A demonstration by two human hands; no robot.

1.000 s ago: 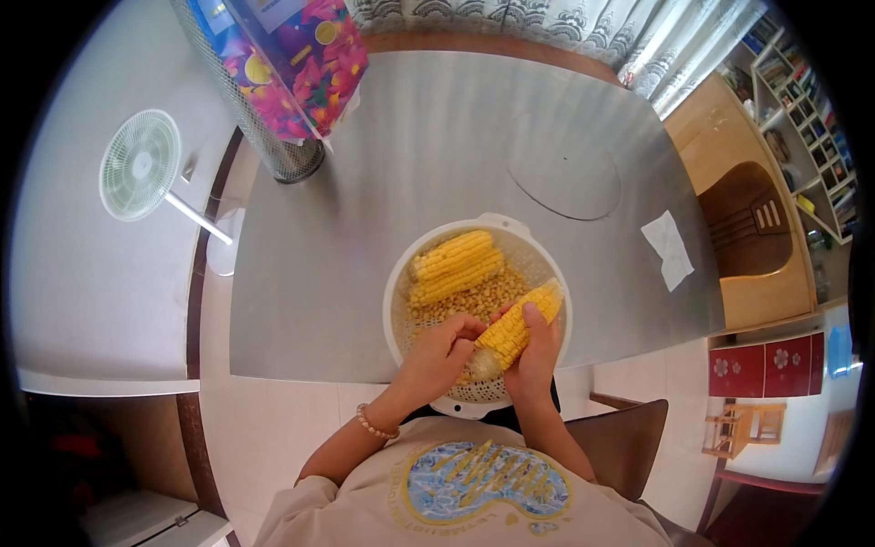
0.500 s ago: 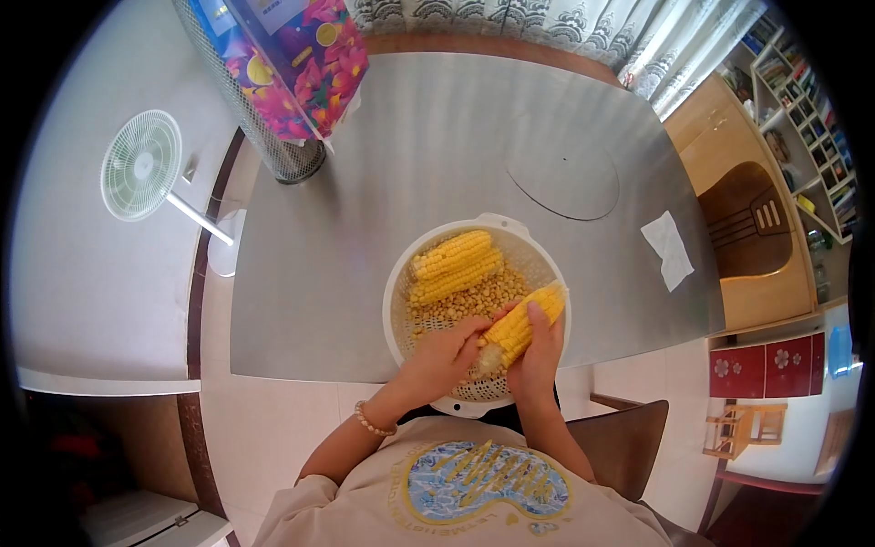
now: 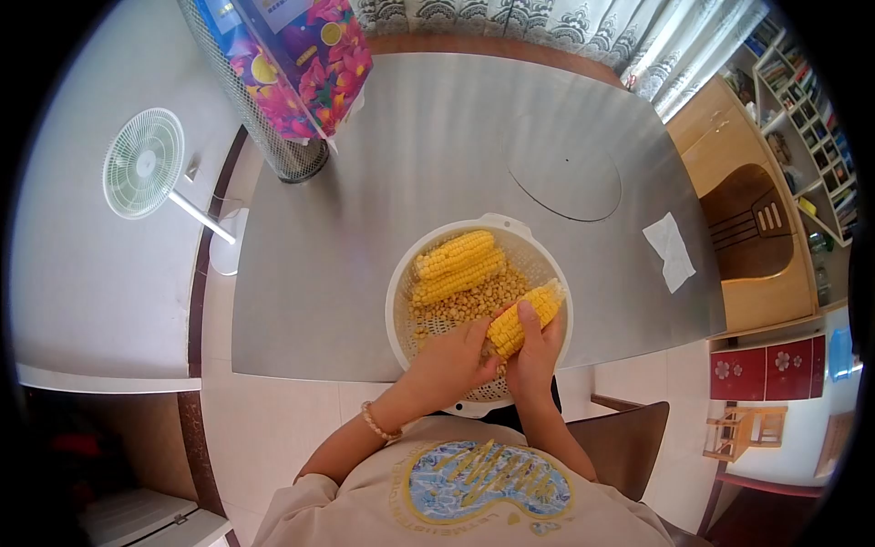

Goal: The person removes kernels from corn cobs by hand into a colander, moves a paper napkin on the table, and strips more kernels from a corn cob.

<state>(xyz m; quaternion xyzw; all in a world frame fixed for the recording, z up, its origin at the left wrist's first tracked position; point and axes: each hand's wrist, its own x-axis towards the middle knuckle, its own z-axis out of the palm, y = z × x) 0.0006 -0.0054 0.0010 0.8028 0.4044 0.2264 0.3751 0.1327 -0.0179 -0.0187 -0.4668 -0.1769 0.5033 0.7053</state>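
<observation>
A yellow corn cob (image 3: 519,321) is held tilted over the near right of a white colander (image 3: 398,314). My right hand (image 3: 536,357) is closed round its right side, thumb laid along the kernels. At the cob's lower end my left hand (image 3: 448,365) is closed, fingers curled against it and covering that end. Loose corn kernels (image 3: 478,301) lie in the colander below. Two more whole corn cobs (image 3: 458,266) rest side by side on them at the back left.
The colander stands at the near edge of a grey table (image 3: 310,273). A white tissue (image 3: 670,252) lies at the right. A mesh bin (image 3: 301,164) with a flowered tissue pack (image 3: 310,73) is at the back left. A brown chair (image 3: 624,447) stands close on my right.
My left hand has turned and now covers the cob's lower end, which was bare before. The cob has shifted slightly in my right hand.
</observation>
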